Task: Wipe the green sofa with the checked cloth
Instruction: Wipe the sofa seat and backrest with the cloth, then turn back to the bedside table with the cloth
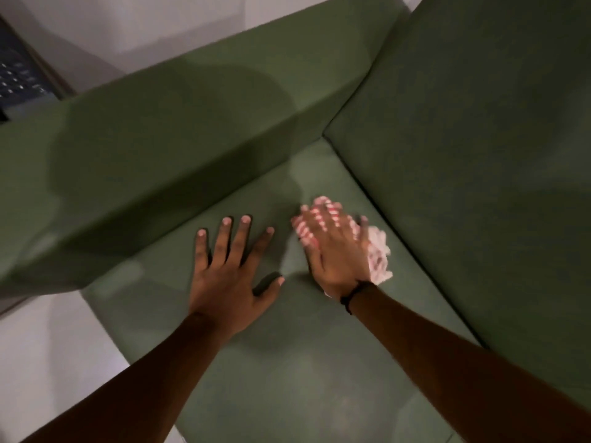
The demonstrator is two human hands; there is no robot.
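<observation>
Left hand: the bare left hand [230, 276] lies palm down on the seat, fingers spread and straight, thumb angled out toward the right hand; it grips nothing and is simply laid flat.
Left arm: the forearm runs in from the lower left corner, straight to the wrist.
Right hand: the right hand [335, 251] presses palm down on the cloth, fingers extended and slightly fanned; it is blurred, and it holds the cloth flat under the palm rather than in a fist.
Right wrist: a thin black cord bracelet [353, 294] circles it; the forearm comes in from the lower right.
Cloth: the crumpled red-and-white checked cloth [379, 254] sits beneath the right hand, showing past the fingertips and bunching out on the hand's outer side, touching the seat.
Gap between hands: the left thumb tip and the right hand's inner edge are near but apart, with bare seat between them.
Sofa: the matte green fabric sofa [303, 378] has its flat seat cushion under both hands.
Edges: the sofa's armrest [144, 155] rises just beyond the left fingertips; the backrest [479, 155] rises just beside the cloth on the right hand's outer side; the two meet in a corner ahead of the right hand.
Open room: bare seat stretches back along both forearms.
Beyond the sofa: pale floor [48, 346] lies outside the left forearm.
</observation>
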